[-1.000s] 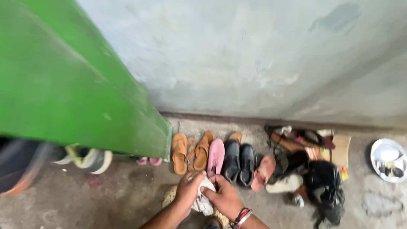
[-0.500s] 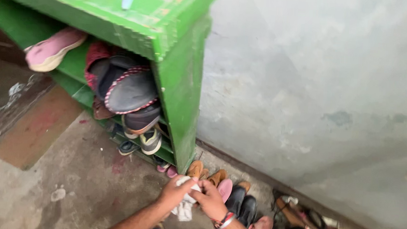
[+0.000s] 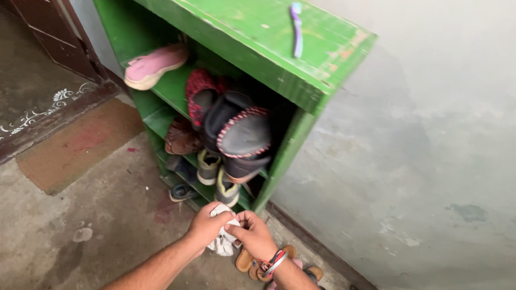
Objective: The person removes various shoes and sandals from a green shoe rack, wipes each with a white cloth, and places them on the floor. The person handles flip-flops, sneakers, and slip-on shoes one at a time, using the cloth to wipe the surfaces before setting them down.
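Both of my hands hold a small white shoe point(image 3: 223, 241) low in the view, just in front of the green wooden shoe rack point(image 3: 241, 20). My left hand point(image 3: 207, 225) grips its left side and my right hand point(image 3: 254, 234), with bangles at the wrist, grips its right side. The rack's shelves hold a pink shoe point(image 3: 154, 66), a red shoe point(image 3: 199, 92), dark slippers with patterned edges point(image 3: 244, 135) and sneakers point(image 3: 218, 178) below. A purple toothbrush point(image 3: 296, 28) lies on the rack's top.
Orange sandals point(image 3: 246, 261) and other footwear lie on the concrete floor along the grey wall point(image 3: 434, 142) behind my right arm. A dark wooden door point(image 3: 47, 16) and a reddish doormat patch point(image 3: 78, 144) are at the left.
The view has swung up and left from the row of shoes on the floor to the rack's open shelves. My hands stay together on the white shoe.
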